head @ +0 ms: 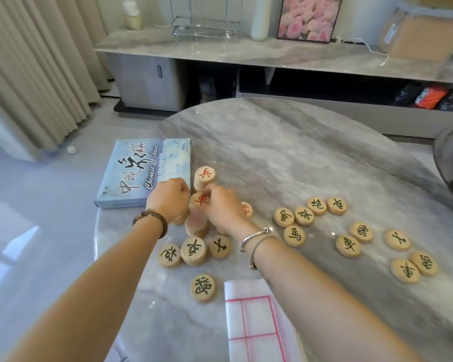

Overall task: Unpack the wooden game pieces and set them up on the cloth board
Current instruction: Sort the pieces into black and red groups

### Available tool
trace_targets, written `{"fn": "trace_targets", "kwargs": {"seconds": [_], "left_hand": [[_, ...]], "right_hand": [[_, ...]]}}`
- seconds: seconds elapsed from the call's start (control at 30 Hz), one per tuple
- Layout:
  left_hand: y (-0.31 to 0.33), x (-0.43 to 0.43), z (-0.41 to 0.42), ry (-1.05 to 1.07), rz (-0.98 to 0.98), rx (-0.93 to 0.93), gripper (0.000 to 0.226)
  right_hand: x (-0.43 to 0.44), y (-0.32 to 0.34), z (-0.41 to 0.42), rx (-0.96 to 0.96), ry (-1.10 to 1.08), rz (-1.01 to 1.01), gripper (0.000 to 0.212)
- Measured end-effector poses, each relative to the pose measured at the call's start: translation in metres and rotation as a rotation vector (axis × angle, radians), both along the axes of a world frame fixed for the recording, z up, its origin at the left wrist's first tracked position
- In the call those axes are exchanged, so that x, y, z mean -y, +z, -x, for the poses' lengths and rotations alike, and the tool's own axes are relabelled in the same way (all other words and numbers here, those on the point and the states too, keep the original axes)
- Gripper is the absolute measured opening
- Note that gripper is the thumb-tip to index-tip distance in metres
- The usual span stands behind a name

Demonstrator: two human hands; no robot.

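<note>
Reaches with both hands into a cluster of stacked pieces (196, 226) on the grey marble worktop (298, 158), just beside a pale blue game box (144, 173). Pinches with the right hand (221, 205) a red-marked piece (200, 199) at the top of one stack, fingertips curled onto its rim. Curls the left hand (168, 197) into a loose fist against the same cluster, next to the box's edge; cannot tell whether anything sits inside it. Just behind the hands, a taller stack (205, 176) with a red character on top. In front of them, a row of three black-marked pieces (194, 250), face up, and a single piece (203, 287) nearer still. Off to the right, a tight group of five (304, 215), then five scattered pieces (348, 246) farther out — all flat, black characters up. At the near edge, the folded cloth board (254, 327), white with pink lines, apart from the pieces. Wears a beaded bracelet (152, 222) on the left wrist and a silver bangle (254, 239) on the right.
</note>
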State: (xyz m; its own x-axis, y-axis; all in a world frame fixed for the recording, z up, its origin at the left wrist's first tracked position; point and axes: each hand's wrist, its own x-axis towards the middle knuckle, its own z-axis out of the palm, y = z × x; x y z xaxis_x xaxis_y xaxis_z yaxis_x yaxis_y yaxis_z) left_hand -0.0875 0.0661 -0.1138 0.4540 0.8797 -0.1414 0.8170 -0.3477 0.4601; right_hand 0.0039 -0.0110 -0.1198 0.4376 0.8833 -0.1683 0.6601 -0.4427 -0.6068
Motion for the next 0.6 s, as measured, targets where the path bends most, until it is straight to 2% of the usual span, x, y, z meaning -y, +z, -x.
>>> {"fn": "trace_targets", "kwargs": {"seconds": [0.23,0.4,0.5,0.6], "left_hand": [[-0.006,-0.001,0.003,-0.042,0.01,0.012,0.03],[-0.004,0.004,-0.001,-0.061,0.003,0.007,0.029],[0.001,0.017,-0.014,-0.105,0.005,0.016,0.029],[0.008,0.041,-0.038,-0.2,0.022,0.049,0.026]], "right_hand": [[-0.01,-0.015,0.006,0.209,-0.02,-0.02,0.039],[-0.004,-0.013,-0.002,0.122,-0.042,-0.02,0.031],[0.014,-0.008,-0.017,0.076,-0.132,-0.07,0.025],[0.047,-0.008,-0.049,0.111,-0.23,-0.052,0.021]]}}
